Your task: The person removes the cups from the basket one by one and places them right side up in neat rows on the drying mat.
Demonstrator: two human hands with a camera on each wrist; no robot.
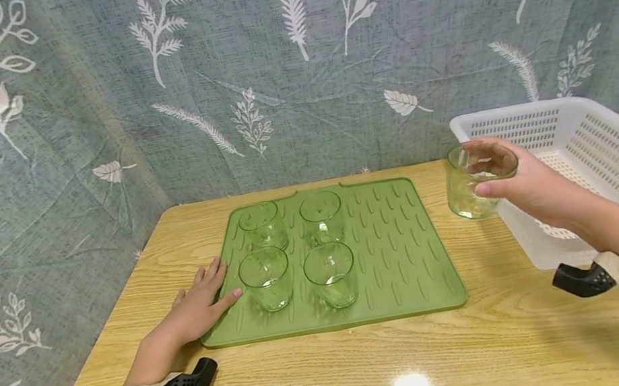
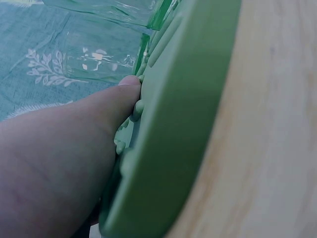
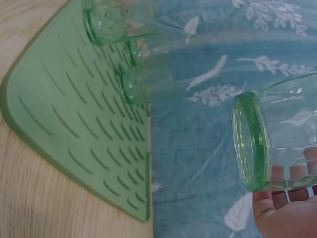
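My right hand (image 1: 519,178) grips a clear green-tinted glass (image 1: 467,194) upright, fingers behind it and thumb on the near side, raised off the table by the basket. The right wrist view shows the same glass (image 3: 292,134) with its thick base. On the green ridged mat (image 1: 399,253) several matching glasses stand upright in two rows on the left half, among them a front-left glass (image 1: 267,281) and a front-right glass (image 1: 332,276). My left hand (image 1: 199,307) rests flat at the mat's left edge, its thumb (image 2: 126,91) on the mat near the front-left glass.
A white slotted plastic basket (image 1: 537,230) stands on the right of the wooden table (image 1: 317,383). Behind the table hangs a blue-green leaf-patterned cloth (image 1: 295,106). Ridges without glasses on them show on the mat's right half.
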